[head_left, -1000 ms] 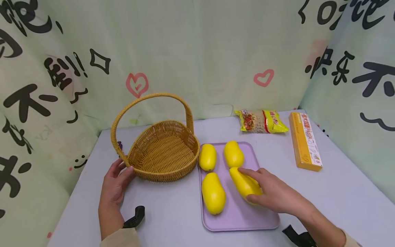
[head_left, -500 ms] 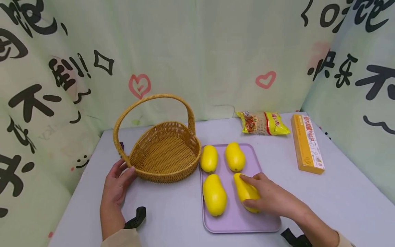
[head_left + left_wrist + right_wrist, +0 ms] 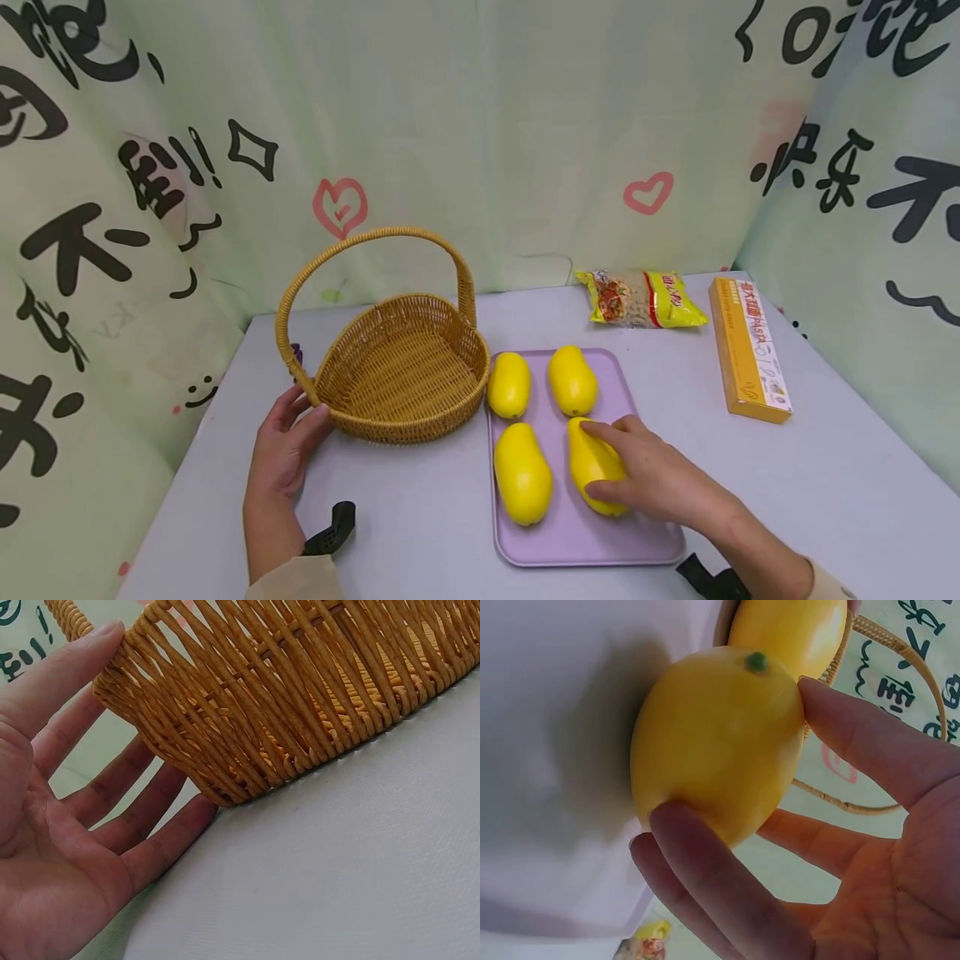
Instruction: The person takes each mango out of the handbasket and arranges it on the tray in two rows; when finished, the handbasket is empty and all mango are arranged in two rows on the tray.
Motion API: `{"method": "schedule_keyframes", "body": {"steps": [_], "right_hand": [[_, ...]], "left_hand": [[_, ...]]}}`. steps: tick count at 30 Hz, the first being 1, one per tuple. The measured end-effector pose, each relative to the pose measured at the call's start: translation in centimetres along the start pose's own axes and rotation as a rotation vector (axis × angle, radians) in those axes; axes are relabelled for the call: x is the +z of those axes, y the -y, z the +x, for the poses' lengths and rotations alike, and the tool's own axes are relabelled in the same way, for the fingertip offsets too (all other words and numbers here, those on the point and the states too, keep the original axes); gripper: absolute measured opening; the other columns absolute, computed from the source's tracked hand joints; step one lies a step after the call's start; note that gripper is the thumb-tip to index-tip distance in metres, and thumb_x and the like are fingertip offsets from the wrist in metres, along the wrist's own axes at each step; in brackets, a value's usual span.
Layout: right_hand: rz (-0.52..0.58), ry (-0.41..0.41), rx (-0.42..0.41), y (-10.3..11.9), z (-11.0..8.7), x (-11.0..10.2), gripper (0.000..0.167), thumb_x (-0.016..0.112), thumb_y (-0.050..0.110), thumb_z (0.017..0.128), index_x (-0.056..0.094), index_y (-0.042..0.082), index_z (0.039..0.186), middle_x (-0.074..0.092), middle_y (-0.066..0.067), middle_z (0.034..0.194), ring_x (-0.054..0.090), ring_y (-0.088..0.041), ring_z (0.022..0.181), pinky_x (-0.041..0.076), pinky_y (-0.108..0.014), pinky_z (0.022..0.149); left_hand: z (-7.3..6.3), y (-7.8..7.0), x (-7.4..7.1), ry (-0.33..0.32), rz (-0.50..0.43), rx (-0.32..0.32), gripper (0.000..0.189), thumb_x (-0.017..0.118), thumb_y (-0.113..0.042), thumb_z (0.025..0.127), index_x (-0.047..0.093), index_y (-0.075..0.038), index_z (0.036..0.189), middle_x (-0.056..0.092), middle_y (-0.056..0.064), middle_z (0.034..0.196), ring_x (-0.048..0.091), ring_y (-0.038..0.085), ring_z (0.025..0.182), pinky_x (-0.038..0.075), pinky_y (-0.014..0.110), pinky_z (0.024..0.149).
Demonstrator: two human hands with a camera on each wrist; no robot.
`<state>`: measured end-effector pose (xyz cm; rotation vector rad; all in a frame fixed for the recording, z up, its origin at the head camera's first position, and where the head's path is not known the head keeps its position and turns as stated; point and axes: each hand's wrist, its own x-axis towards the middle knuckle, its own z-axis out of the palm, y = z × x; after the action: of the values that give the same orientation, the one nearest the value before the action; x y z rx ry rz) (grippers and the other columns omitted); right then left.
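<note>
My left hand (image 3: 281, 454) holds the left side of a wicker basket (image 3: 408, 430) by the foot of its arched handle. In the left wrist view the thumb lies on the rim and the fingers reach along the outer wall. To the right, a lilac tray (image 3: 558, 540) carries several smooth yellow papayas. My right hand (image 3: 660, 475) grips the near right papaya (image 3: 591, 457) between thumb and fingers, low over the tray. The right wrist view shows a green dot on the end of this papaya. Three others, back left (image 3: 509, 385), back right (image 3: 573, 381) and near left (image 3: 522, 473), lie untouched.
A yellow snack packet (image 3: 641, 298) lies at the back of the white table. Right of it is an orange pasta box (image 3: 738, 350). Behind the basket's left side shows a small purple thing (image 3: 297, 353). Printed curtains enclose the back and sides.
The gripped papaya has shifted slightly toward me and turned a little more upright in view, leaving a small gap to the back right one. The left hand and basket stay put.
</note>
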<state>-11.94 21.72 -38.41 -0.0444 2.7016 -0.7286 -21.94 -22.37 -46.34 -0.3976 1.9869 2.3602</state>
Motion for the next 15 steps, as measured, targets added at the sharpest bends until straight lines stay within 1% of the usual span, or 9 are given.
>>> {"method": "schedule_keyframes", "body": {"steps": [6, 11, 12, 15], "right_hand": [[-0.029, -0.015, -0.009, 0.1, -0.2, 0.1, 0.084, 0.088, 0.044, 0.079, 0.054, 0.018, 0.150, 0.052, -0.014, 0.137, 0.058, -0.023, 0.104, 0.057, -0.043, 0.085], [-0.060, -0.031, 0.004, 0.2, -0.6, -0.1, 0.084, 0.087, 0.049, 0.078, 0.056, 0.019, 0.149, 0.053, -0.013, 0.138, 0.058, -0.023, 0.103, 0.056, -0.042, 0.080], [-0.063, -0.033, 0.004, 0.3, -0.6, -0.3, 0.083, 0.087, 0.049, 0.078, 0.056, 0.019, 0.149, 0.053, -0.014, 0.138, 0.059, -0.023, 0.103, 0.057, -0.042, 0.079], [-0.070, -0.042, 0.002, 0.5, -0.5, -0.8, 0.082, 0.085, 0.051, 0.080, 0.055, 0.019, 0.150, 0.053, -0.015, 0.138, 0.059, -0.024, 0.102, 0.057, -0.043, 0.078]], "left_hand": [[-0.1, 0.1, -0.1, -0.001, 0.009, 0.005, 0.066, 0.072, -0.012, 0.098, 0.042, -0.021, 0.156, 0.047, -0.006, 0.139, 0.060, 0.009, 0.119, 0.056, 0.021, 0.099], [-0.1, 0.0, 0.1, 0.017, 0.031, 0.003, 0.066, 0.072, -0.013, 0.098, 0.042, -0.021, 0.157, 0.045, -0.004, 0.143, 0.058, 0.012, 0.123, 0.055, 0.022, 0.102], [-0.1, -0.2, 0.2, 0.018, 0.053, 0.003, 0.068, 0.073, -0.014, 0.097, 0.042, -0.023, 0.157, 0.045, -0.003, 0.145, 0.057, 0.012, 0.124, 0.056, 0.022, 0.101], [-0.1, -0.9, 0.0, 0.028, 0.173, 0.006, 0.075, 0.076, -0.023, 0.096, 0.037, -0.028, 0.160, 0.043, 0.002, 0.154, 0.056, 0.011, 0.127, 0.056, 0.017, 0.096]]}}
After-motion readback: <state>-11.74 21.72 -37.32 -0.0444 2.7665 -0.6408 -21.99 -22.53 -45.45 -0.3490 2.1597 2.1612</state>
